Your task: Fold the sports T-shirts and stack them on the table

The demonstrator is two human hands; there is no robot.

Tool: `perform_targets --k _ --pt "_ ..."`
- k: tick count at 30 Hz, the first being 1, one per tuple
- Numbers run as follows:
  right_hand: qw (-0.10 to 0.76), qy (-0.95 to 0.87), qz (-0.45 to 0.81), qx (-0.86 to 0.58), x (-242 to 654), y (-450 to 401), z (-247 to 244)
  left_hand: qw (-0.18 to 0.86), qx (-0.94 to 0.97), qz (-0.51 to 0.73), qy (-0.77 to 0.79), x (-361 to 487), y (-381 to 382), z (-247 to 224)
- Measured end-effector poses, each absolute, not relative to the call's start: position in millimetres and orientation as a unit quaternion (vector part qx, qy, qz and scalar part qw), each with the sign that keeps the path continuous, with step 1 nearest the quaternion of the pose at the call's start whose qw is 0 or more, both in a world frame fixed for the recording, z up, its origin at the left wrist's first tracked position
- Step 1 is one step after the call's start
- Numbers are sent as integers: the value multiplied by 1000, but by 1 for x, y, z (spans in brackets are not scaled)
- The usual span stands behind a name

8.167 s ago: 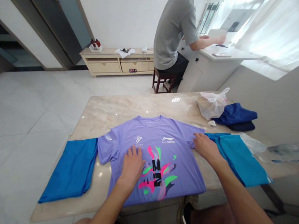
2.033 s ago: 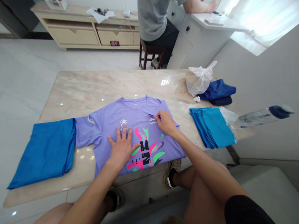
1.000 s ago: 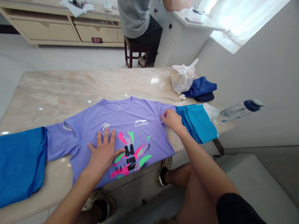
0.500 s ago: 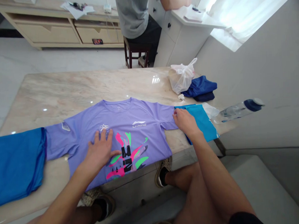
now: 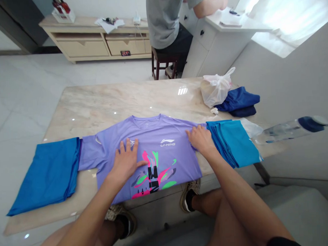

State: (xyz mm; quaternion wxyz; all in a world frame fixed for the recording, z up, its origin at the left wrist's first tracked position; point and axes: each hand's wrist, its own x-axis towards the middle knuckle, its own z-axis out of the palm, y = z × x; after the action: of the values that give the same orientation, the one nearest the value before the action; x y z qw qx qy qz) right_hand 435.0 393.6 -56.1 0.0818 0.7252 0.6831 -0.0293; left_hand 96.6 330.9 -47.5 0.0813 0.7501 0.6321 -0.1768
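A purple short-sleeved T-shirt with a white LI-NING logo and a bright multicoloured print lies front up on the table, its lower part hanging at the near edge. My left hand rests on its chest, fingers spread and holding nothing. On the sleeve at the right, my right hand touches the fabric with its fingers apart. Folded blue cloth lies against the left sleeve. Beside my right hand, a folded stack of lighter blue cloth meets the other sleeve; its overlap with the sleeve is partly hidden.
On the marble-look table, a white plastic bag and dark blue cloth lie at the far right. A clear bottle lies near the right end. Beyond, a person sits on a stool by a white cabinet.
My right hand has moved inward along the sleeve, from its end toward the shoulder. My left hand stays flat on the chest. The view has shifted, showing more of the left side.
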Motion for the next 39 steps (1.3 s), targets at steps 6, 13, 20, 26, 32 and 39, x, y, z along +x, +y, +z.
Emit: perform_targets --k 6,13,20,26,32,39 --pt "19 831 -87 549 433 424 -72 73 750 -151 640 93 317 -43" --pt "15 766 -62 639 405 439 -94 99 741 -127 651 95 316 -42" --pt "-3 725 -62 686 382 448 -101 123 723 -158 661 99 317 -36" --pt "-9 778 -88 622 369 454 -107 128 720 -167 662 101 316 -31" --pt "-48 756 -88 647 369 456 -116 127 724 -171 657 97 313 -31" --pt "-59 736 -86 669 376 462 -132 133 731 -133 656 91 307 -43"
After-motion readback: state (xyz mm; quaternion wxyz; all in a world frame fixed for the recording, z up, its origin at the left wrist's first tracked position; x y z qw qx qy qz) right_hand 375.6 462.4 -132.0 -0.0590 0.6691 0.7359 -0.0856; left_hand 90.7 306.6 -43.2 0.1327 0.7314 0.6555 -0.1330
